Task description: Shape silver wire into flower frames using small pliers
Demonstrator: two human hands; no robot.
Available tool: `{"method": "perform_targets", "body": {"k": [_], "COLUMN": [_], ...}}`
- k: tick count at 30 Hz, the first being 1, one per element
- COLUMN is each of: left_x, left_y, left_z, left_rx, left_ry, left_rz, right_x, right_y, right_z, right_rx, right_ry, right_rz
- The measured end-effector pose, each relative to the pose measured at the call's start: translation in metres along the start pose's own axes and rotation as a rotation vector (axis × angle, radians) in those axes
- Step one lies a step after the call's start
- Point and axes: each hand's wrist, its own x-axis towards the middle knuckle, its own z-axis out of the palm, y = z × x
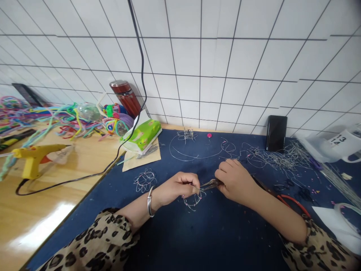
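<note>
My left hand point(184, 185) pinches a small wire ring with pink beads point(192, 202) between thumb and fingers, above the dark blue mat point(220, 233). From the right, my right hand point(235, 180) is closed around a pair of pliers point(211, 183), whose handles are mostly hidden in the palm. The jaws of the pliers reach the wire beside my left fingertips; whether they grip it is too small to tell. Left of my left wrist lies another looped wire piece with beads point(145, 180). Behind my hands is a bent wire form point(187, 134) with a long curved strand.
Tangled wire point(279, 156) lies near an upright black phone point(276, 133). At the left are a yellow glue gun point(34, 160), its black cord point(84, 177), a tissue pack point(143, 135), a red flask point(125, 98) and colourful pipe cleaners point(64, 116). A white mug point(348, 145) stands far right.
</note>
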Motion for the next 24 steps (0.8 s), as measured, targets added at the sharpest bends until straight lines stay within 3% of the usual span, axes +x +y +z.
{"method": "perform_targets", "body": {"k": [13, 24], "left_x": [-0.001, 0.0006], "left_y": [-0.0018, -0.0037], "left_z": [-0.0013, -0.0017], "left_rx": [-0.039, -0.016], "left_ry": [-0.03, 0.047], "left_rz": [-0.005, 0.027], "right_x": [-0.0003, -0.0017], "right_y": [0.0052, 0.0085], "right_z": [0.004, 0.0073], "right_rx": [-0.012, 0.044], "right_ry": [0.017, -0.016], "right_rz": [-0.019, -0.038]}}
